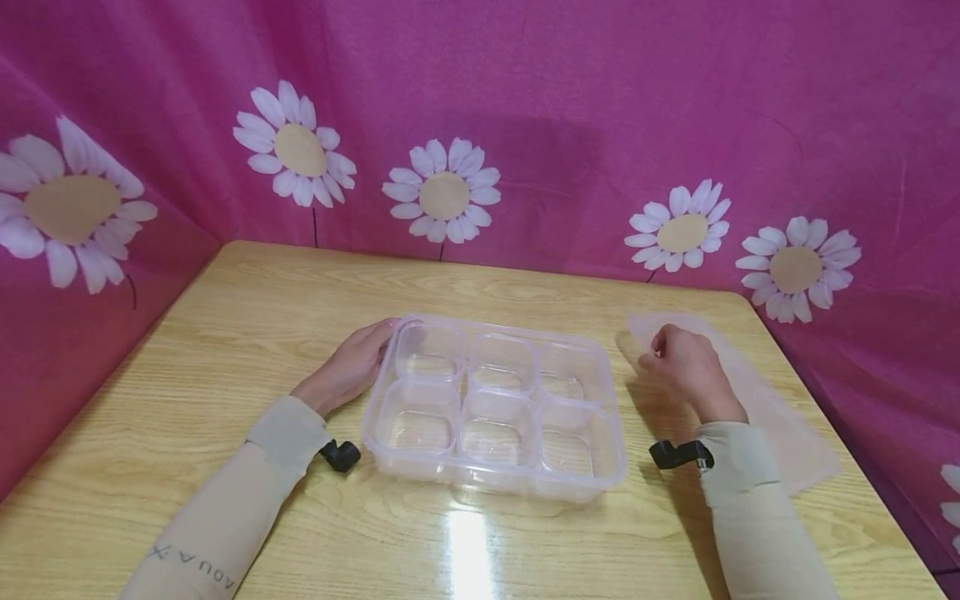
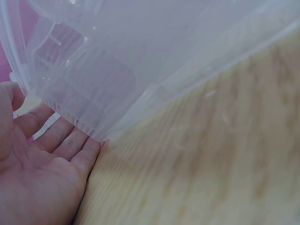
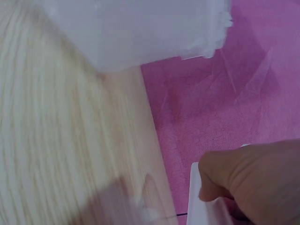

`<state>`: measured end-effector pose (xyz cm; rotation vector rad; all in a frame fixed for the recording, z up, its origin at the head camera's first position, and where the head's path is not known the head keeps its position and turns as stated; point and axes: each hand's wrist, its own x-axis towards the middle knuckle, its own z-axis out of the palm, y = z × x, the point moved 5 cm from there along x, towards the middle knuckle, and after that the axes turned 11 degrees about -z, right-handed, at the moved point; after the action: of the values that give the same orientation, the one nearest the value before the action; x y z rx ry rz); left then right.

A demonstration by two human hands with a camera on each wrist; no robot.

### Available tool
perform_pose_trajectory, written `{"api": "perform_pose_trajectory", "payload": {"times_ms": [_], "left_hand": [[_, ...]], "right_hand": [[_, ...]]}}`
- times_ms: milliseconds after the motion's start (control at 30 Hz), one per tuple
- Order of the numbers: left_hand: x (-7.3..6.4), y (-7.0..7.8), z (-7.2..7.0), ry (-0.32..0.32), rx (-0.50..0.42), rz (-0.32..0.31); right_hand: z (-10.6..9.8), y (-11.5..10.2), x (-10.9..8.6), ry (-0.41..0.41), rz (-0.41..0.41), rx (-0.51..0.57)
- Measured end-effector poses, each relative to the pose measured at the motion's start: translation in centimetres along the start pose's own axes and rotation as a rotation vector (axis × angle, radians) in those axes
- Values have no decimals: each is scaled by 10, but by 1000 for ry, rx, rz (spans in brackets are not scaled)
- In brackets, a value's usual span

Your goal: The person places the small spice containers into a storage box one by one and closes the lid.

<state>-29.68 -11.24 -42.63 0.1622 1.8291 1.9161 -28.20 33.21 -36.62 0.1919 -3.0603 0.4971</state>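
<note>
In the head view a clear plastic box (image 1: 491,479) stands mid-table, its inside divided into several square cups that hold nothing visible. My left hand (image 1: 352,362) is at its far left corner. In the left wrist view the fingers (image 2: 58,136) wrap round that corner, partly seen through the frosted wall, with the thumb by the rim. To the right of the box, my right hand (image 1: 690,367) pinches a translucent flat lid (image 1: 783,425) near its far left end. The right wrist view shows the lid's pale edge (image 3: 193,187) beside the bent thumb.
The pale wooden table (image 1: 285,287) meets a pink curtain (image 1: 525,92) printed with daisies at the back and both sides. A black wrist mount (image 1: 341,456) juts from the left sleeve, another black mount (image 1: 678,454) from the right.
</note>
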Motion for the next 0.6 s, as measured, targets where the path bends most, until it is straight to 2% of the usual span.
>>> {"api": "perform_pose_trajectory", "payload": {"times_ms": [267, 600], "left_hand": [[0, 0, 0, 11, 0, -10], [0, -1, -2, 36, 36, -23]], "right_hand": [[-5, -13, -2, 54, -32, -102], [-23, -29, -11, 354, -126, -138]]}}
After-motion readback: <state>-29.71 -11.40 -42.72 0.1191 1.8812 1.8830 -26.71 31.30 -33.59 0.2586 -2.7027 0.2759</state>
